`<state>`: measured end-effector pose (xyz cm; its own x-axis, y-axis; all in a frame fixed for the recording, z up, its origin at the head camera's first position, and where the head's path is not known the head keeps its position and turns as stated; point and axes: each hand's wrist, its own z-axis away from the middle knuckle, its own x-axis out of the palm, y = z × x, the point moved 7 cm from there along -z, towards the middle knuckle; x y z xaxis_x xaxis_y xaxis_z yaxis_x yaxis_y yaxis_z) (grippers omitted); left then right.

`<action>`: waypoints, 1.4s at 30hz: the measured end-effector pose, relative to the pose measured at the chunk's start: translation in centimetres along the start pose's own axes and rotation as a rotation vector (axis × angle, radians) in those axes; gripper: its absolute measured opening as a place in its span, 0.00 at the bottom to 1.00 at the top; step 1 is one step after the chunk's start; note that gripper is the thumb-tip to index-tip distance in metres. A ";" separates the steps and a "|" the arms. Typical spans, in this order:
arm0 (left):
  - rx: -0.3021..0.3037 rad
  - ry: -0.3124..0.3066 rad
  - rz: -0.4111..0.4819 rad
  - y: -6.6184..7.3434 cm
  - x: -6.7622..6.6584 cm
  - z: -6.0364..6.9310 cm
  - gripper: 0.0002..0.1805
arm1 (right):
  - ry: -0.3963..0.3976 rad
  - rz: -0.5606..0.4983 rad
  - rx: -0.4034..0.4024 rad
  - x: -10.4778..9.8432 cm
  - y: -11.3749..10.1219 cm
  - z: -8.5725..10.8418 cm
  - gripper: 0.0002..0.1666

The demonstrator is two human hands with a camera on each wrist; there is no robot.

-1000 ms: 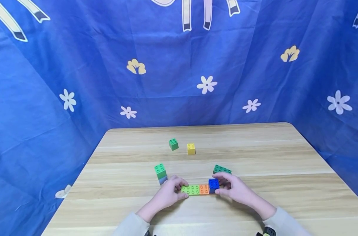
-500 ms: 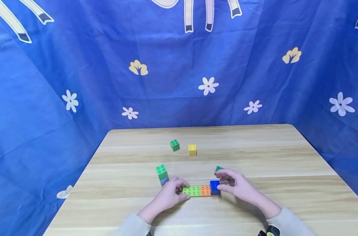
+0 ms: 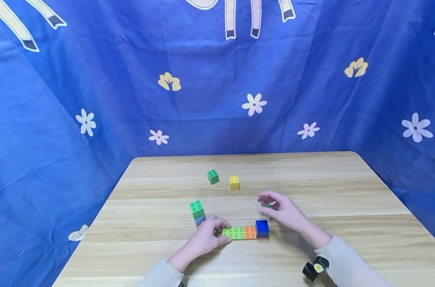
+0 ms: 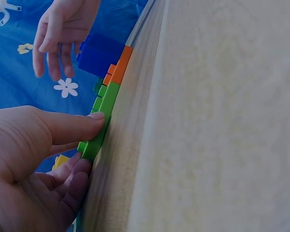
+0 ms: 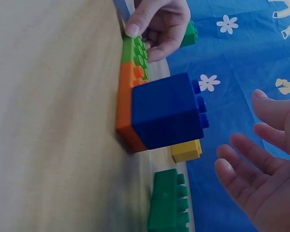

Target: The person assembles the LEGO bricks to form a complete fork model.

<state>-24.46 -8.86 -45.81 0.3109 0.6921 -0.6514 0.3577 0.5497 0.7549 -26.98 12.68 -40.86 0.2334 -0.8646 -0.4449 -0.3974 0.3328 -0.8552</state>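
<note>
My left hand [image 3: 205, 237] pinches the left end of a flat light green building brick [image 3: 237, 232] between thumb and fingers. Against that brick's right end lies a flat orange brick [image 3: 250, 232]. A tall dark blue brick [image 5: 166, 111] sits on the orange one's right half, studs outward from the table. My right hand [image 3: 282, 207] holds nothing; its fingers are spread and relaxed in the right wrist view. It hovers over a dark green brick [image 5: 166, 200], which it mostly hides from the head view.
Left of the row stands a green brick on a light blue one, a small stack [image 3: 197, 209]. Farther back are a small green brick [image 3: 213, 177] and a yellow brick [image 3: 234, 182]. A blue patterned cloth [image 3: 203, 99] hangs behind the wooden table [image 3: 149, 187].
My right hand has let go of the blue brick and moved away from it, back over the dark green brick. The left hand keeps its pinch on the light green brick.
</note>
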 end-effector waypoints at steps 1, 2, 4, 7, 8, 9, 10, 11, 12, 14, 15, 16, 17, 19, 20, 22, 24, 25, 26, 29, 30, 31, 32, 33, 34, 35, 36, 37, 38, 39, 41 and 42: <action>0.000 0.001 0.000 0.0 0.0 0.0 0.16 | 0.005 -0.003 -0.004 0.0 0.0 -0.3 0.21; -0.002 0.000 0.000 0.0 0.0 -0.1 0.16 | 0.009 -0.005 -0.004 -0.1 0.0 -0.6 0.21; -0.001 0.001 0.000 -0.1 0.0 -0.1 0.16 | 0.010 -0.011 0.005 -0.1 0.0 -1.2 0.21; 0.003 0.001 -0.001 -0.1 0.0 -0.1 0.16 | 0.000 0.005 0.025 0.0 0.3 -2.1 0.22; 0.003 0.002 -0.001 -0.1 0.0 -0.1 0.16 | -0.005 0.015 0.031 0.0 0.3 -2.4 0.22; 0.003 0.002 -0.002 -0.1 0.0 -0.1 0.16 | -0.011 0.028 0.032 0.1 0.4 -2.7 0.22; 0.003 0.002 -0.002 -0.1 0.0 -0.1 0.17 | -0.015 0.039 0.033 0.1 0.5 -3.0 0.22; 0.003 0.002 -0.002 -0.1 0.0 -0.1 0.17 | -0.019 0.044 0.034 0.1 0.5 -3.3 0.22; 0.001 0.001 -0.002 -0.1 0.0 -0.1 0.16 | -0.020 0.049 0.035 0.2 0.5 -3.6 0.22; -0.003 0.000 -0.003 -0.2 0.0 -0.1 0.16 | -0.025 0.056 0.028 0.2 0.6 -4.2 0.22; -0.002 0.000 -0.001 -0.2 0.0 -0.1 0.16 | -0.029 0.057 0.028 0.2 0.6 -4.5 0.22; -0.002 -0.001 0.000 -0.2 0.0 -0.1 0.16 | -0.032 0.056 0.026 0.2 0.6 -4.7 0.22; -0.002 -0.001 -0.001 -0.2 0.0 -0.1 0.16 | -0.034 0.060 0.023 0.3 0.6 -4.9 0.22; -0.003 -0.001 -0.001 -0.2 0.0 -0.1 0.16 | -0.037 0.063 0.025 0.3 0.8 -5.4 0.22; -0.003 -0.001 -0.001 -0.2 0.0 -0.1 0.16 | -0.040 0.062 0.033 0.4 0.8 -5.7 0.22; -0.005 -0.001 -0.004 -0.2 0.0 -0.2 0.16 | -0.040 0.065 0.046 0.4 1.1 -6.2 0.22; -0.004 -0.001 -0.003 -0.1 0.0 -0.1 0.16 | -0.038 0.070 0.073 0.6 1.3 -6.7 0.22; -0.003 -0.001 -0.001 -0.1 -0.1 -0.1 0.16 | -0.038 0.075 0.087 0.6 1.5 -6.9 0.22; -0.003 -0.002 -0.001 -0.1 -0.1 -0.1 0.16 | -0.037 0.080 0.101 0.7 1.7 -7.2 0.22; 0.000 -0.005 -0.002 -0.1 -0.1 -0.1 0.16 | -0.035 0.110 0.129 0.8 2.0 -8.0 0.23; -0.002 -0.006 -0.004 -0.1 -0.1 -0.1 0.16 | -0.034 0.119 0.136 0.8 2.1 -8.2 0.23; -0.003 -0.007 -0.005 -0.1 -0.1 -0.1 0.16 | -0.035 0.125 0.143 0.8 2.3 -8.5 0.23; -0.004 -0.007 -0.006 -0.1 -0.1 -0.1 0.16 | -0.037 0.134 0.144 0.9 2.3 -8.7 0.24; -0.004 -0.007 -0.006 0.0 -0.1 -0.1 0.16 | -0.039 0.142 0.144 0.9 2.3 -8.9 0.24; -0.006 -0.006 -0.008 0.0 -0.1 -0.1 0.16 | -0.041 0.139 0.143 0.9 2.3 -9.2 0.24; -0.005 -0.005 -0.008 0.1 -0.2 0.0 0.15 | -0.044 0.135 0.148 1.0 2.4 -9.4 0.25; -0.005 -0.004 -0.007 0.1 -0.2 0.0 0.15 | -0.044 0.133 0.145 1.0 2.4 -9.5 0.25; -0.005 -0.003 -0.005 0.2 -0.2 0.0 0.15 | -0.045 0.128 0.143 1.0 2.4 -9.7 0.25; -0.005 -0.002 -0.003 0.2 -0.3 0.0 0.15 | -0.045 0.122 0.140 1.1 2.3 -9.8 0.25; -0.005 -0.003 -0.003 0.3 -0.3 0.1 0.15 | -0.045 0.112 0.144 1.1 2.4 -10.0 0.24; -0.004 -0.005 0.001 0.3 -0.3 0.1 0.15 | -0.044 0.100 0.140 1.3 2.4 -10.2 0.24; -0.005 -0.006 0.002 0.2 -0.3 0.1 0.15 | -0.044 0.095 0.140 1.4 2.5 -10.3 0.24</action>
<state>-24.35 -9.00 -45.46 0.3172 0.6902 -0.6504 0.3528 0.5507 0.7565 -36.76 8.44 -40.87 0.2406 -0.8107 -0.5338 -0.2925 0.4638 -0.8363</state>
